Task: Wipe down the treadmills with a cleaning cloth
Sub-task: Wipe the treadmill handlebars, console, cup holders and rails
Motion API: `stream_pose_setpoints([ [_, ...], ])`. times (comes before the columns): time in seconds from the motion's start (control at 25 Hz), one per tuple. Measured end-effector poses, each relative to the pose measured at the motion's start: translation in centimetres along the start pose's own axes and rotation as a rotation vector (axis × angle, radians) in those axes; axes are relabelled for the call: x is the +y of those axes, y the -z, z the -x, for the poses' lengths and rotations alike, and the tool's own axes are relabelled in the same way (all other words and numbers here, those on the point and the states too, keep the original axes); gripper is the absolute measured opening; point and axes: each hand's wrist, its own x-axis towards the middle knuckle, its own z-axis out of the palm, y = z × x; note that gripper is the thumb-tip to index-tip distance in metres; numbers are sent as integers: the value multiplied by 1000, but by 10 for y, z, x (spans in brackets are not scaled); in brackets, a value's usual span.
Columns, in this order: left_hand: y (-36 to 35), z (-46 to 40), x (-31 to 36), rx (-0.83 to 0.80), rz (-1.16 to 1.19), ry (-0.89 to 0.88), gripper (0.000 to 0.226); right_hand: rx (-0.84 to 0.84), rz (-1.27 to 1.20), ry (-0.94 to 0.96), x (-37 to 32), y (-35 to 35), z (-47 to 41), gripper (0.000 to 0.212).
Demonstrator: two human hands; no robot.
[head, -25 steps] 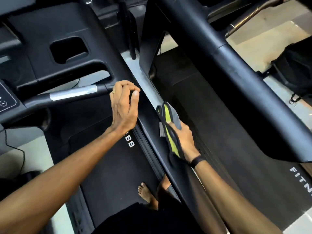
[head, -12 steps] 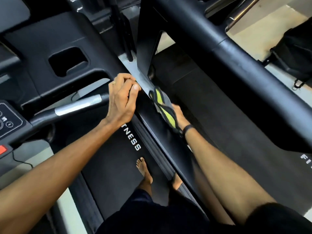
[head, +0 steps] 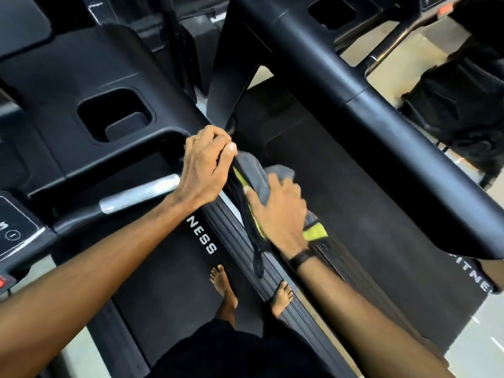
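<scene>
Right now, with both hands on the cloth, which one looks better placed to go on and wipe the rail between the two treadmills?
Probably the right hand: it lies over the cloth, above the side rail. The left hand only pinches the cloth's top end.

white letters "NESS" on the left treadmill belt (head: 169,274), first letters hidden by a forearm, white "ITNE" on the right treadmill belt (head: 381,214), partly cut off, console panel (head: 13,230) markings unreadable

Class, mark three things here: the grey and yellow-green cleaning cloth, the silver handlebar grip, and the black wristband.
grey and yellow-green cleaning cloth (head: 255,174), head view, grey fold
silver handlebar grip (head: 139,197), head view, middle
black wristband (head: 301,259), head view, strap top
</scene>
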Motion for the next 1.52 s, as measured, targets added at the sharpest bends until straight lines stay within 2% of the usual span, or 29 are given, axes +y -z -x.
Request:
stream_pose_setpoints([
  [0.08, 6, -6, -5, -21, -18, 25, 26, -147, -279, -59, -16, -11, -54, 59],
  [0.2, 7, -3, -10, -75, -14, 18, 18, -414, -888, -322, 8, -28, -103, 47],
  [0.36, 18, -8, -29, -55, -24, 16, 17, -415, -971, -418, 37, -38, -82, 41],
  [0.48, 27, -27, -46, -15, -21, 36, 19, -348, -775, -385, 47, -14, -48, 43],
  [0.64, 29, -50, -56, -33, -17, 7, 19, -111, -138, -195, 24, 9, -1, 47],
  [0.76, 20, -60, -55, -73, -23, -21, 20, 47, 137, -49, -20, 5, 8, 52],
  [0.84, 15, -64, -55, -85, -36, -30, 21, 93, 150, -29, -47, -4, -11, 52],
  [0.92, 11, -65, -55, -96, -58, -20, 23, 18, 21, -82, -55, -13, -47, 55],
  [1.0, 8, -63, -53, -118, -93, -15, 24, -163, -238, -207, -40, -23, -86, 54],
  [1.08, 5, -60, -50, -141, -120, -39, 23, -384, -606, -343, -17, -30, -111, 43],
  [1.12, 4, -59, -50, -152, -123, -55, 22, -442, -749, -384, -4, -35, -114, 38],
  [1.2, -1, -60, -48, -166, -122, -77, 21, -457, -927, -429, 20, -42, -105, 29],
  [1.24, -4, -62, -47, -178, -122, -83, 22, -441, -927, -443, 30, -39, -93, 27],
  [1.32, -10, -63, -47, -179, -132, -96, 24, -381, -746, -410, 46, -25, -63, 41],
  [1.44, -19, -59, -43, -153, -154, -146, 28, -178, -194, -263, 38, -3, -17, 65],
  [1.52, -22, -58, -43, -127, -174, -186, 31, -52, 52, -177, 1, 1, -6, 68],
])
